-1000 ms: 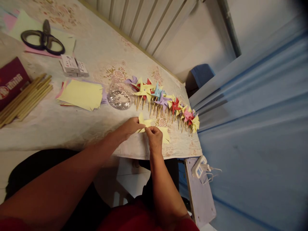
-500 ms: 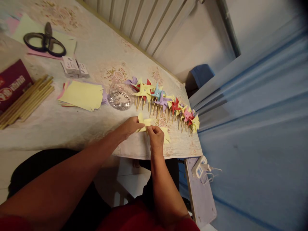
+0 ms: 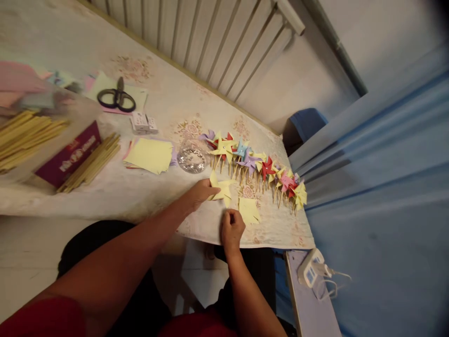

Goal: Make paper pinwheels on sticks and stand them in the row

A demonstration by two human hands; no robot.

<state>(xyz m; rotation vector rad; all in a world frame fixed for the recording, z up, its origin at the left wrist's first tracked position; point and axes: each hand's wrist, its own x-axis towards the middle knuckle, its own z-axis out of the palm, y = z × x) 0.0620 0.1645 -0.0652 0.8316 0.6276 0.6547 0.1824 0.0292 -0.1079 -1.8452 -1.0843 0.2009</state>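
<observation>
Over the table's near edge, my left hand (image 3: 204,193) pinches a pale yellow paper pinwheel (image 3: 221,192) by its left side, thumb on top. My right hand (image 3: 232,228) is just below the pinwheel's lower tip, fingers curled into a pinch; whatever they hold, if anything, is too small to make out. A cut square of yellow paper (image 3: 249,210) lies on the cloth to the right of the pinwheel. Behind my left hand is a clear round dish (image 3: 191,160) with small shiny pieces in it. Beyond my hands stretches a row of finished pinwheels (image 3: 249,162) on sticks.
Left of the dish lies a stack of coloured paper (image 3: 149,155). Small white boxes (image 3: 141,122) and black-handled scissors (image 3: 117,98) are behind it. Farther left are bundled sticks (image 3: 93,164) and a maroon box (image 3: 70,157). A power strip (image 3: 311,269) sits right of the table.
My right hand has come away from the pinwheel's middle, down toward me. My left hand keeps its hold on the pinwheel. The view has swung left, showing more sticks and paper.
</observation>
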